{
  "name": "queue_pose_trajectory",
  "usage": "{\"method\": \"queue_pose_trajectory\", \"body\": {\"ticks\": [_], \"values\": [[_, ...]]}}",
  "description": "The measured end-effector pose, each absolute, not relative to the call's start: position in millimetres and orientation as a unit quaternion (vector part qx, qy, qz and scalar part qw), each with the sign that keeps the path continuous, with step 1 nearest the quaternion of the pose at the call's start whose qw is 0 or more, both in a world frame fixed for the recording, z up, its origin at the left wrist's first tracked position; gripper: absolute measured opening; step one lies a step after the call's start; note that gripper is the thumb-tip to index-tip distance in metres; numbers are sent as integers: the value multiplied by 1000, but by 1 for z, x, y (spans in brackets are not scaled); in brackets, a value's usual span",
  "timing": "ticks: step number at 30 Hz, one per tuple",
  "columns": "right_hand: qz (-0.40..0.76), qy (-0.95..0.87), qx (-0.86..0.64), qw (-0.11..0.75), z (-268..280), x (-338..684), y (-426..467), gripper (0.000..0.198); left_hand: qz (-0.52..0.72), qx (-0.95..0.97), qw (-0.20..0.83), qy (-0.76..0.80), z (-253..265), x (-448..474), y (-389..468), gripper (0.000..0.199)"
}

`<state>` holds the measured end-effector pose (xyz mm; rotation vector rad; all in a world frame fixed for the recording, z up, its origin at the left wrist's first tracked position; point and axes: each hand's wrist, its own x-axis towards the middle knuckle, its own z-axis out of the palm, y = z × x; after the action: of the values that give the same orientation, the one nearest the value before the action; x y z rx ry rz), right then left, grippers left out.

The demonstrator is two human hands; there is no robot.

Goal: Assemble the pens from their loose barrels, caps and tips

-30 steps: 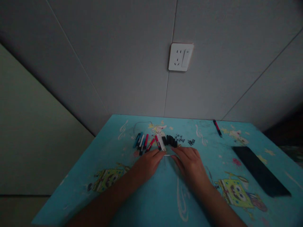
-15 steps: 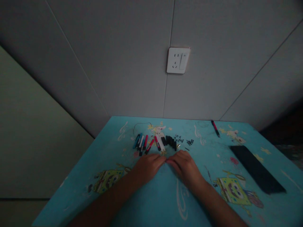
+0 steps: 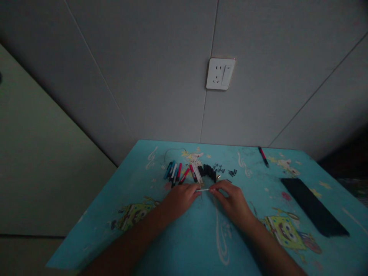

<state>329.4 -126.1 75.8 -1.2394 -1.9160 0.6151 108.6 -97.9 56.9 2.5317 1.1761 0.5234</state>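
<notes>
**Holding a thin white rod between two hands**

Pinching from either end, the left hand (image 3: 181, 199) and the right hand (image 3: 233, 200) held a thin white rod (image 3: 204, 189) level between their fingertips, just above the turquoise cartoon-printed surface (image 3: 184, 245). The fingers of each hand were drawn narrow — closed on the rod's ends, the left at its left tip, the right at its right tip. Dim light made it hard to tell what exactly the rod was; it looked like a pen refill or a slim tube.

Just beyond the hands lay a row of pen parts. Blue and red pen barrels (image 3: 175, 171) sat to the left, white tubes (image 3: 197, 170) in the middle, and black pieces (image 3: 209, 171) to the right — all close together, some touching. Small dark bits (image 3: 227, 170) were scattered right of those.

Farther right, near the surface's back edge, a red-and-black pen (image 3: 263, 156) lay alone, well apart from the rest. A flat black rectangular object (image 3: 313, 207) rested toward the right edge. On the grey wall behind, a white socket with a switch (image 3: 220, 74) was mounted.
</notes>
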Motion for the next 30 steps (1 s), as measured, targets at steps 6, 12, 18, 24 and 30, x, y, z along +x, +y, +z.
{"method": "queue_pose_trajectory", "body": {"ticks": [6,12,18,24,30], "values": [[278,-746,-480,368,69,333,-124,14,170,882,152,413,56,106,-94,21],[296,-742,-485,355,73,332,-126,16,185,887,147,397,55,106,-95,21],[277,-732,-513,352,76,327,-128,20,197,891,127,389,55,106,-96,22],[223,-746,-530,337,74,335,-122,33,188,897,118,383,60,110,-99,19],[39,-698,-651,296,63,379,-102,22,222,877,112,411,60,109,-99,21]]}}
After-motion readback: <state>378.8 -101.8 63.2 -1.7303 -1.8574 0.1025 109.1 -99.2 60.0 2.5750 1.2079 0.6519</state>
